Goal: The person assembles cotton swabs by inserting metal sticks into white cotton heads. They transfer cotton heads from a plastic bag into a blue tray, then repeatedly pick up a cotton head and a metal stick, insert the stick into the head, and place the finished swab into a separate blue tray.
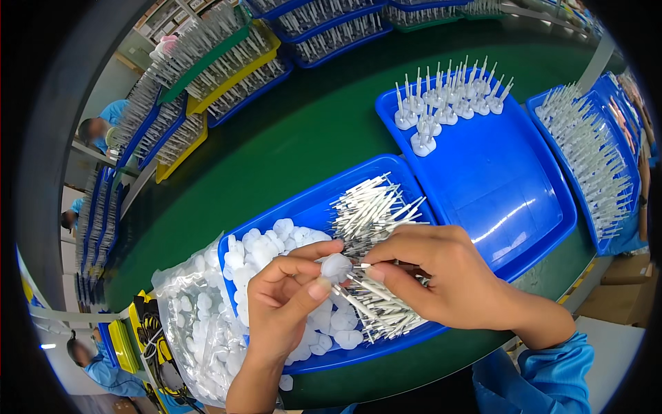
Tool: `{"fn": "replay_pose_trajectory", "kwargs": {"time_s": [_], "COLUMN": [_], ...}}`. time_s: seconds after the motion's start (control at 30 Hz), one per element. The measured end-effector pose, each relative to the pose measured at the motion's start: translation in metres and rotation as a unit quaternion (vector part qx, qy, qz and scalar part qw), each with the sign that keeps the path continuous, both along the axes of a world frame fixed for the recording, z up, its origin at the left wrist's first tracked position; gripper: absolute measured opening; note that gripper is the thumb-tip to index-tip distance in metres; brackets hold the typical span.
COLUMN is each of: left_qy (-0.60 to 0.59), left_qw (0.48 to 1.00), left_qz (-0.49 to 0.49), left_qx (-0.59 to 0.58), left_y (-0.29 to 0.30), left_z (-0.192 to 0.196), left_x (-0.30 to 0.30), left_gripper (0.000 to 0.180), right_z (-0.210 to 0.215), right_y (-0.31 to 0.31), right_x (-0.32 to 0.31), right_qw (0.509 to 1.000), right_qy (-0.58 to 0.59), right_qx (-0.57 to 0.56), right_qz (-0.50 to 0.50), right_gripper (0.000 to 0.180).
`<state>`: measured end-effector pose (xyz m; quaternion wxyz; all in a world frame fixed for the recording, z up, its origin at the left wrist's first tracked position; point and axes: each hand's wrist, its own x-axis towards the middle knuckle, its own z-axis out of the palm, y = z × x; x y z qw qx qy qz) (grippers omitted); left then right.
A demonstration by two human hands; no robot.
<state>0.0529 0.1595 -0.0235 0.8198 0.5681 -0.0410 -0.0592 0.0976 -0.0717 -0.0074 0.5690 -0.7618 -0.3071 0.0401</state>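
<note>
My left hand (284,293) pinches a translucent white plastic cap (336,267) between thumb and fingers. A thin white rod (363,265) is pinched in my right hand (445,276), its tip right against the cap; whether it sits inside I cannot tell. Both hands are over a blue tray (303,200). Loose white caps (265,248) fill its left side, and a heap of white rods with grey ends (372,207) lies on its right, partly hidden by my right hand.
A second blue tray (496,193) holds upright cap-and-rod pieces (455,100) at its far end. Another full tray (586,165) stands at the right. A clear bag of caps (200,324) lies at the left. Stacked trays (227,69) line the far side of the green table (276,138).
</note>
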Motion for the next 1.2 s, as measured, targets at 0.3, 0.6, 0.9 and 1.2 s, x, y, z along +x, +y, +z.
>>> {"fn": "replay_pose_trajectory", "kwargs": {"time_s": [0.3, 0.6, 0.9, 1.2], "left_qy": [-0.168, -0.145, -0.117, -0.199], "left_qw": [0.966, 0.985, 0.987, 0.956], "left_qz": [0.019, -0.028, -0.031, 0.016], "left_qx": [0.195, 0.086, 0.108, 0.213], "left_y": [-0.006, -0.002, -0.004, -0.005], "left_z": [0.000, -0.001, -0.001, -0.001], "left_x": [-0.004, -0.005, -0.007, -0.009], "left_gripper": [0.031, 0.028, 0.026, 0.033], "right_z": [0.006, 0.006, -0.004, -0.012], "right_y": [0.001, 0.001, 0.006, 0.013], "right_x": [-0.006, -0.011, -0.019, -0.016], "right_qw": [0.995, 0.992, 0.993, 0.989], "right_qy": [0.057, 0.099, -0.072, -0.130], "right_qx": [-0.067, -0.006, -0.094, -0.064], "right_qz": [0.051, 0.081, 0.006, -0.007], "right_gripper": [0.016, 0.016, 0.016, 0.014]}}
